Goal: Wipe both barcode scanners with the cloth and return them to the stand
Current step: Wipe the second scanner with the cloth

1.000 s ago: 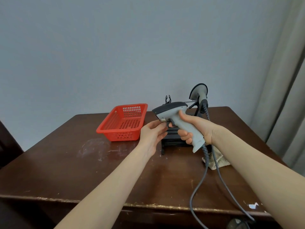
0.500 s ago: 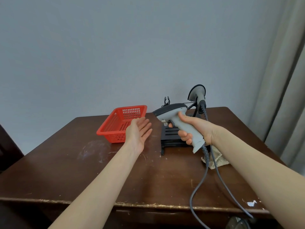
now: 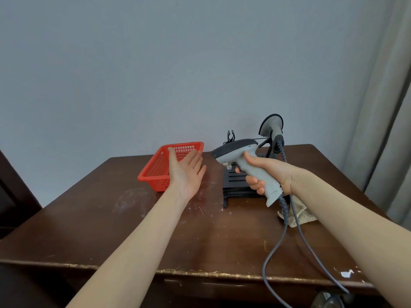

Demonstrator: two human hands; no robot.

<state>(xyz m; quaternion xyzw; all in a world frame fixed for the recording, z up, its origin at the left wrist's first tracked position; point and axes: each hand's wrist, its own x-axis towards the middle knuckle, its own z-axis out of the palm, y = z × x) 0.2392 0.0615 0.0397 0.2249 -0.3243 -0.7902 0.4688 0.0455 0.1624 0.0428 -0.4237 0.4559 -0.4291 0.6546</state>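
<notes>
Right hand (image 3: 266, 174): wrapped round scanner (image 3: 235, 148) handle, head pointing left.
Left hand (image 3: 185, 171): flat, empty.
Cloth (image 3: 302, 216): beneath right wrist, well apart from left hand.

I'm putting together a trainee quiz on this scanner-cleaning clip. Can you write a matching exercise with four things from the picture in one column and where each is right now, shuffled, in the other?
Things
1. nearer scanner
2. farther scanner
3. cloth
4. red basket

Places
A. lying on the table, right of the stand
B. gripped by its handle in the right hand
C. on the table, beyond the open left hand
D. perched on the stand at the back

Pairs: 1-B, 2-D, 3-A, 4-C
</notes>
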